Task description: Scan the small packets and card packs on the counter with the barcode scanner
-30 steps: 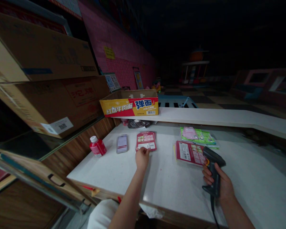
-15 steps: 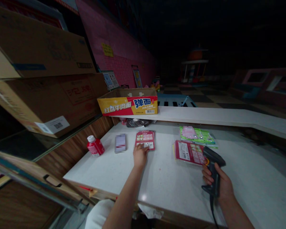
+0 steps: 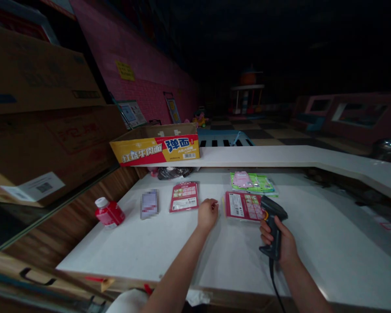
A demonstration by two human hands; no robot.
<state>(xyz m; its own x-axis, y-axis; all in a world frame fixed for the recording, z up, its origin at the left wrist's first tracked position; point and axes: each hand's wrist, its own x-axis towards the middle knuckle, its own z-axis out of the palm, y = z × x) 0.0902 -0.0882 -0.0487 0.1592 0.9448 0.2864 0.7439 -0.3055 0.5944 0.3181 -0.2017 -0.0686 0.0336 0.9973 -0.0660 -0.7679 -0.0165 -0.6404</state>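
Observation:
My left hand (image 3: 207, 214) rests loosely closed on the white counter (image 3: 124, 248), holding nothing visible. It sits between a red printed packet (image 3: 184, 197) and a larger red-and-white packet (image 3: 243, 206), touching neither as far as I can see. My right hand (image 3: 278, 239) grips a black handheld barcode scanner (image 3: 272, 221) by its handle, with the scanner's head close to the larger packet. A black cable (image 3: 273, 282) hangs from the scanner's base. Beyond the packet lies a green packet with a pink item on it (image 3: 251, 182).
A red-capped bottle (image 3: 109, 213) and a blurred card (image 3: 149, 204) lie on the counter's left. A yellow-and-red carton (image 3: 154, 150) stands on the raised ledge (image 3: 280, 155). Large cardboard boxes (image 3: 42, 95) fill the left shelves, and a black bag (image 3: 171, 173) sits under the ledge.
My left hand has slid right, off the red packet, to the gap beside the larger packet. The whole scene has shifted left in view. The scanner stays in my right hand.

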